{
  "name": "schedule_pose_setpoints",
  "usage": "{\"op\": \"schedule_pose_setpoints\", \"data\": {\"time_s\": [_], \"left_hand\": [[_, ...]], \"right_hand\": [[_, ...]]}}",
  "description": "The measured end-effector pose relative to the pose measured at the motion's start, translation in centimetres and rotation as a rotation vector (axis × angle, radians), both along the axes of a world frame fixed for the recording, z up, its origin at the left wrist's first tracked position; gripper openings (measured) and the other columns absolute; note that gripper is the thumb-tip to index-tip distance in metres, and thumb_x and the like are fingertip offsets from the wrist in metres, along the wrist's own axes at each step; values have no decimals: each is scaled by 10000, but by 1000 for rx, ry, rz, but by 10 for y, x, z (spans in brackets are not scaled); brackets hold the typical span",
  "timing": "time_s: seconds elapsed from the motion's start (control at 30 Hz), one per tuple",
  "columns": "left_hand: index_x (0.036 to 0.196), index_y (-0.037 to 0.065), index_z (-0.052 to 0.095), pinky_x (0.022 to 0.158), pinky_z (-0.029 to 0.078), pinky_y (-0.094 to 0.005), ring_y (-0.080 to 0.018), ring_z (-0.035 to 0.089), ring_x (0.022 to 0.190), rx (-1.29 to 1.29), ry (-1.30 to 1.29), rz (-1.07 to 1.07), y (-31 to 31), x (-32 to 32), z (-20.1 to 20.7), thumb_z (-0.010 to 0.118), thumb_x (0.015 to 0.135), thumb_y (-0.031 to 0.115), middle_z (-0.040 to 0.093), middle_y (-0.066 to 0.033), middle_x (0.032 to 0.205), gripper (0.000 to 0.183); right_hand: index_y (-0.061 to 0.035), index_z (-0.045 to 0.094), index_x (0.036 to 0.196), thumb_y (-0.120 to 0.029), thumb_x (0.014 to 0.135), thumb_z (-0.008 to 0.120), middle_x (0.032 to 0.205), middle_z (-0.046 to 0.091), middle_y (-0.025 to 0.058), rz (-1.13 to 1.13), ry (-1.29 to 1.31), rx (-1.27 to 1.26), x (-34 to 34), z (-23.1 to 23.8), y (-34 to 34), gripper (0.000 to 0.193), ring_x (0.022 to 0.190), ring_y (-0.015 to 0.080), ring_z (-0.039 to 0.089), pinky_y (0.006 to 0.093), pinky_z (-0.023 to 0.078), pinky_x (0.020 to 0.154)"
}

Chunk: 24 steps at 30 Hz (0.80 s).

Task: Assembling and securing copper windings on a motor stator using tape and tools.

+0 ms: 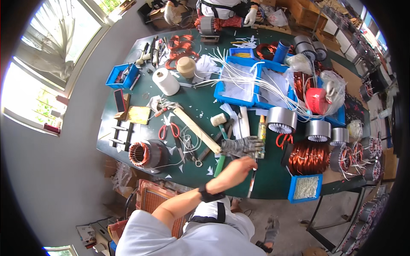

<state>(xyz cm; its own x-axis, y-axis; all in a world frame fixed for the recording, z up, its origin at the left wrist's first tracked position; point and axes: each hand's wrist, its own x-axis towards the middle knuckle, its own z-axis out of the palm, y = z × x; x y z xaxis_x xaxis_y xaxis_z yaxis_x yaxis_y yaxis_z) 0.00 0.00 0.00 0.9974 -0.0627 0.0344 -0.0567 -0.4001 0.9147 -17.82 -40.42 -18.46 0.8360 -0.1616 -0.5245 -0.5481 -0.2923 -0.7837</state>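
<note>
My bare left hand (238,170), a black band on its wrist, reaches over the table's front edge. Its fingers are pinched at the upper end of a thin stick-like tool (252,183), dark and pale, whose exact kind is too small to make out. Just beyond lies an empty grey work glove (240,146), beside a yellowish tube (262,132). Low down, off the table, hangs my right hand (272,228) in a grey glove, fingers stretched out and nothing seen in them. Left of the loose glove are a wooden strip (196,130), a white-headed mallet (219,120) and red-handled scissors (173,131).
A stator with copper windings (147,154) sits at the table's left front. Blue bins (235,101) with white sheets stand mid-table. Steel stator cores (282,119) and a copper coil bundle (308,158) fill the right. Opposite, a white-gloved co-worker (251,17) stands by another stator.
</note>
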Motion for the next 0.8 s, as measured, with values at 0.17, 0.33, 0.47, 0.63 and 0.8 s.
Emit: {"op": "schedule_pose_setpoints", "data": {"time_s": [0.17, 0.33, 0.47, 0.63, 0.8], "left_hand": [[935, 6, 574, 756, 464, -372, -315, 566, 899, -81, 42, -289, -15, 21, -15, 474, 688, -105, 558, -124, 925, 288], [950, 40, 550, 778, 452, -373, -286, 524, 895, 78, -19, -486, -40, 5, -13, 556, 685, -32, 530, -101, 930, 275], [990, 39, 540, 791, 451, -355, -279, 523, 898, 223, -77, -451, -18, -26, -5, 578, 693, 3, 531, -98, 939, 301], [1019, 41, 544, 797, 457, -343, -287, 523, 916, 450, 114, -147, 39, -104, -2, 587, 706, 36, 532, -99, 919, 316], [981, 13, 578, 801, 460, -395, -316, 543, 932, 566, 387, 290, 113, -239, 34, 553, 749, 19, 573, -136, 953, 234]], "right_hand": [[-80, 595, 948, -128, 904, 443, 817, 600, 21, -374, 245, 87, -73, -31, -1, 165, 543, 92, 492, 224, 404, 441], [-72, 580, 991, -167, 915, 455, 823, 595, 24, -219, 313, -41, -72, -21, 6, 175, 545, 94, 498, 231, 405, 436], [-65, 569, 1026, -198, 924, 464, 827, 590, 26, -89, 338, -145, -61, -7, 15, 198, 547, 95, 502, 237, 406, 432], [-37, 617, 961, -158, 902, 474, 801, 623, 101, 451, -33, -495, 59, 63, 98, 195, 652, 123, 565, 282, 455, 536], [-77, 621, 890, -1, 825, 447, 678, 552, 42, 854, -416, -146, 158, 50, 161, 200, 489, 121, 494, 285, 410, 456]]}}
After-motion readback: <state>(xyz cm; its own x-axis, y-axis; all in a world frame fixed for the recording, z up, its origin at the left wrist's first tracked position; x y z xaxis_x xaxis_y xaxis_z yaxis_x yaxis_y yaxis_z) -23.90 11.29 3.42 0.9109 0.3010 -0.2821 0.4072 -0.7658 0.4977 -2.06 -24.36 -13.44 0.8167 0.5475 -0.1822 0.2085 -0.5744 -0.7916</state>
